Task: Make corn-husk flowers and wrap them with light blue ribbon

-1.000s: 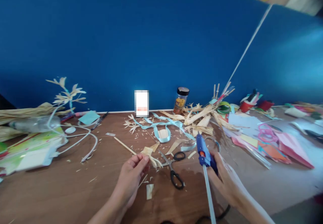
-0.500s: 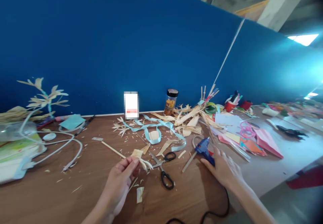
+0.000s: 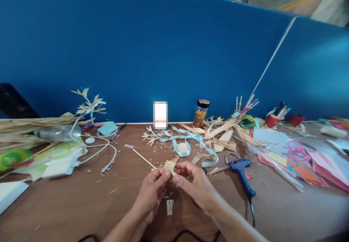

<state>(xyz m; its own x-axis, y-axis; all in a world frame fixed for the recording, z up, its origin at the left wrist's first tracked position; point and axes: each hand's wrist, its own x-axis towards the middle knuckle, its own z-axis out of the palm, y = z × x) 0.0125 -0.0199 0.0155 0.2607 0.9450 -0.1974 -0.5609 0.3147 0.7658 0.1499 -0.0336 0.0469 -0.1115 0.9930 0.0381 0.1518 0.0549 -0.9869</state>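
Note:
My left hand (image 3: 153,186) pinches a pale dried husk piece (image 3: 169,165) between thumb and fingertips, low over the table. From the other side, my right hand (image 3: 196,184) has its thumb and fingers closed on the piece's right edge. A blue glue gun (image 3: 241,174) lies to the right of my right hand, touched by neither hand. Most of the black-handled scissors is hidden behind my right hand. A thin pale stick (image 3: 143,157) slants across the table just behind my left hand. One small husk scrap (image 3: 169,207) rests in front of my hands.
Light blue ribbon (image 3: 209,163) winds among husk strips (image 3: 225,140) behind my hands. A black-lidded jar (image 3: 201,114) stands by the blue wall (image 3: 163,53). White cables (image 3: 105,148) and a husk flower (image 3: 92,105) are left; coloured paper (image 3: 305,173) and red cups lie right.
My right hand has left the glue gun and moved left to the husk piece in my left hand. The view has turned left, bringing more of the table's left side in.

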